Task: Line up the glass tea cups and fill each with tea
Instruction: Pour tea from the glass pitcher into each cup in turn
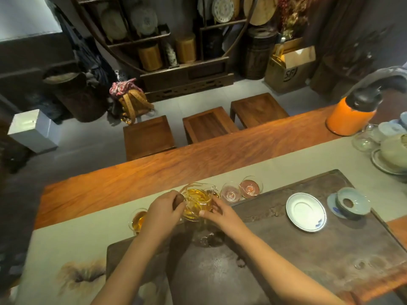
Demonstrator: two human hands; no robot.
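A glass pitcher (197,201) of amber tea is held above the cloth runner, tilted, its spout toward the right. My left hand (164,211) grips its wooden handle. My right hand (220,213) rests its fingers against the pitcher's right side. A glass cup (138,219) holding amber tea stands to the left, partly hidden by my left hand. Two glass cups with no tea in them, one (230,192) and another (251,187), stand in a row to the right. Under the spout another cup rim (214,192) shows, mostly hidden.
A dark stone tea tray (308,249) carries a white saucer (306,212) and a blue-white gaiwan (350,203). At the far right stand an orange thermos (350,115) and more cups and bowls (387,146). Three wooden stools (207,126) are beyond the table.
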